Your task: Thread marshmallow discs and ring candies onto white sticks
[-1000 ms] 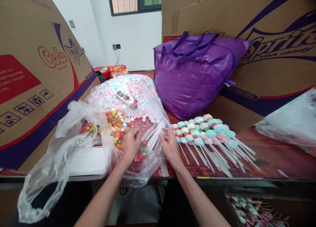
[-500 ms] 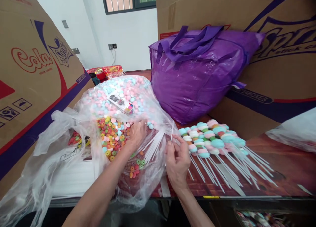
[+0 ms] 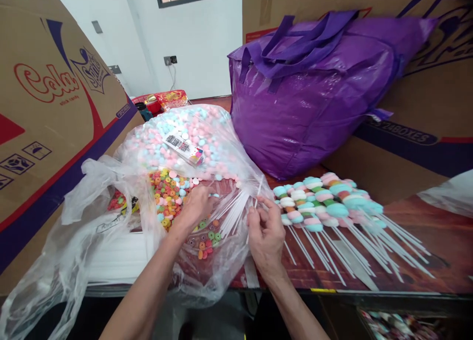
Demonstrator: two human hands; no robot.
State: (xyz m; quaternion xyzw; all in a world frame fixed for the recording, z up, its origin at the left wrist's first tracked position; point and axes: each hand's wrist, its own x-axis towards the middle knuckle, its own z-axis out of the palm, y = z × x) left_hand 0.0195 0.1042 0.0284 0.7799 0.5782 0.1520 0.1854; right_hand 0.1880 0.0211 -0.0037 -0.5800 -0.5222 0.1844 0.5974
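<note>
My left hand (image 3: 196,204) is closed, with a small blue marshmallow (image 3: 215,195) showing at its fingertips. It hovers beside the colourful ring-shaped gummies (image 3: 167,189) in the open clear plastic bag (image 3: 216,288). My right hand (image 3: 266,231) pinches a thin white stick (image 3: 258,188) upright. No candy shows on the visible upper part of that stick. Between my hands lies a bundle of loose white sticks (image 3: 233,209). Finished marshmallow skewers (image 3: 325,202) rest in a row to the right of my right hand.
Pastel marshmallows (image 3: 148,145) fill the back of the bag, with a printed label (image 3: 184,148) on top. A big purple bag (image 3: 295,118) stands behind the skewers. Cardboard boxes (image 3: 48,128) flank the table (image 3: 410,209). More wrapped candy (image 3: 402,325) sits below the table edge.
My left hand has drawn back slightly left from the marshmallows, and a blue one now shows at its fingertips. My right hand keeps hold of the stick. The view has shifted slightly.
</note>
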